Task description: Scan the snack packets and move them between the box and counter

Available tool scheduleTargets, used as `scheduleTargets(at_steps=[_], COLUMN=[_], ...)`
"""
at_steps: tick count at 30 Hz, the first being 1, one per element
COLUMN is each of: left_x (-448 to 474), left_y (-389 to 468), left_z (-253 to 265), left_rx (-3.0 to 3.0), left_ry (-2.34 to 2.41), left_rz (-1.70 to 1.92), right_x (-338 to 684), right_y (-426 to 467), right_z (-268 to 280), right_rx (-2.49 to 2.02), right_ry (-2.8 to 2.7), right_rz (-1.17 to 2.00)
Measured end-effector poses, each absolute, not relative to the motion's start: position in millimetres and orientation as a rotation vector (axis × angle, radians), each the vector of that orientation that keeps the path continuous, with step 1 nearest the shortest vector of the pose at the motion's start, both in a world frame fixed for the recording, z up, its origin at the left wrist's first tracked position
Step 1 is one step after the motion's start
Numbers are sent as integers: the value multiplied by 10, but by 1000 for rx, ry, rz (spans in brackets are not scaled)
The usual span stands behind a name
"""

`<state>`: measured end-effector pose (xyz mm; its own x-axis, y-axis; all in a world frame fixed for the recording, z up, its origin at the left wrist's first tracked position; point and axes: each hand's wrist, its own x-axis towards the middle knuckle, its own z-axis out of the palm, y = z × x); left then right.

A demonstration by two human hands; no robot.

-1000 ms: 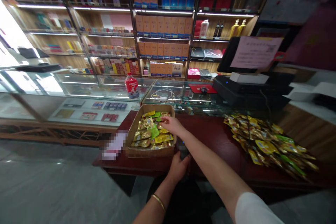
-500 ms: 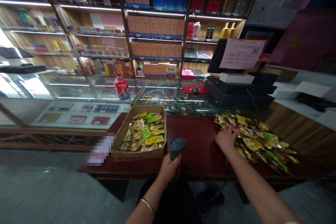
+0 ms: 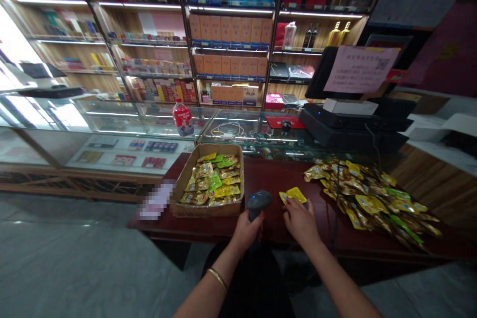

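My left hand [image 3: 246, 232] is wrapped round the handle of a dark grey barcode scanner [image 3: 259, 200], whose head points forward over the table. Just right of it, my right hand [image 3: 300, 219] has its fingers on a yellow snack packet [image 3: 296, 194] low over the dark red table; part of the packet is hidden by the fingers. Farther right lies a loose heap of gold, yellow and green snack packets [image 3: 372, 198]. A shallow cardboard box [image 3: 241, 179] at the left holds similar packets [image 3: 214, 181] laid in rows.
A blurred pale paper [image 3: 158, 201] lies at the table's left edge. Behind stands a glass display counter [image 3: 257, 146] with a red-labelled bottle [image 3: 182, 118], a white cable [image 3: 228, 130] and a mouse [image 3: 286, 125]. A monitor [image 3: 320, 72] rises at the back right.
My right hand has moved left from the heap to beside the scanner, bringing a yellow packet with it. My left hand still grips the scanner. The view has shifted slightly.
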<state>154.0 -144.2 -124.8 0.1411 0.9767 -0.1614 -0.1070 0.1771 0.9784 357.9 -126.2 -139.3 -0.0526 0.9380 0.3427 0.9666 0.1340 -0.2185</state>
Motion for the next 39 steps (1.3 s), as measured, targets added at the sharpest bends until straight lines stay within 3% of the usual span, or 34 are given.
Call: scheduleTargets(at_steps=[7, 16, 30, 39], left_x=[1533, 1516, 1521, 1571], left_y=[-1444, -1449, -1441, -1414], left_z=[-1228, -1218, -1227, -1353], left_rx=[1043, 1091, 1116, 1070], left_ry=[1094, 1095, 1095, 1109], left_rz=[1028, 943, 934, 1012], right_x=[3782, 3739, 3751, 3085], right_y=[-895, -983, -1062, -563], right_z=[-1468, -1575, -1414, -551], right_rx=[-2004, -1638, -1604, -1348], right_ry=[-1496, -1322, -1051, -1309], right_rz=[-20, 287, 269, 469])
